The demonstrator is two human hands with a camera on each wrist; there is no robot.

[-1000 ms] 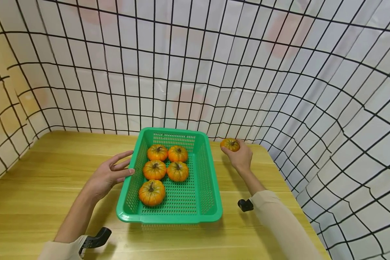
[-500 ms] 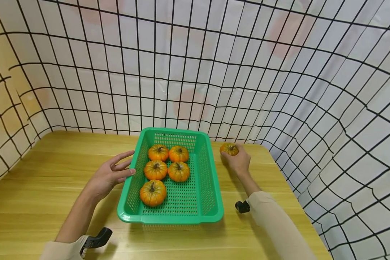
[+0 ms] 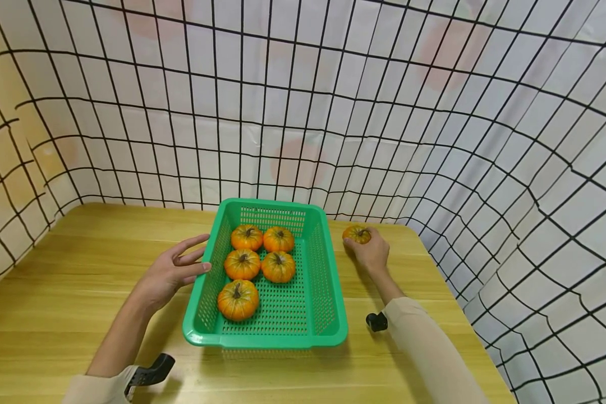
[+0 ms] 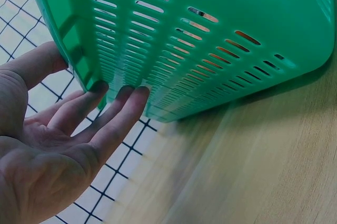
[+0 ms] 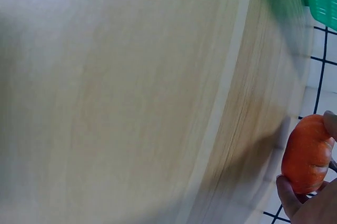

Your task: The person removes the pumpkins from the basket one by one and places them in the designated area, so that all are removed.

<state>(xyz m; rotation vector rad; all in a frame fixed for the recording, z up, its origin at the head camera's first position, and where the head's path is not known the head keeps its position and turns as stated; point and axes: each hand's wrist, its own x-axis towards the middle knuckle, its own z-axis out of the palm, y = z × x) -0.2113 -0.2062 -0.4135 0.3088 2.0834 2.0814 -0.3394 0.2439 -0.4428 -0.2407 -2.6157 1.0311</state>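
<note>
In the head view my right hand [image 3: 375, 252] grips a small orange pumpkin [image 3: 356, 234] at the back right of the table, fingers and thumb around its sides. The right wrist view shows that pumpkin [image 5: 307, 155] between fingertips, its side toward the camera. My left hand [image 3: 169, 275] is at the left side of a green perforated plastic basket [image 3: 267, 340], fingers spread and fairly straight. Its thumb lies on the rim, while its other fingertips touch the outer wall [image 4: 174, 50] in the left wrist view. Several more small pumpkins [image 3: 238, 300] sit inside the basket, mostly toward its left.
The wooden table [image 3: 81, 269] extends to both sides of the basket. A white sheet with a black grid [image 3: 293, 101] stands along the back and sides. Each wrist carries a small black camera mount [image 3: 154, 370].
My right hand has come slightly down and nearer with the pumpkin, mostly in the first half second. The left hand, the basket and its pumpkins stay put.
</note>
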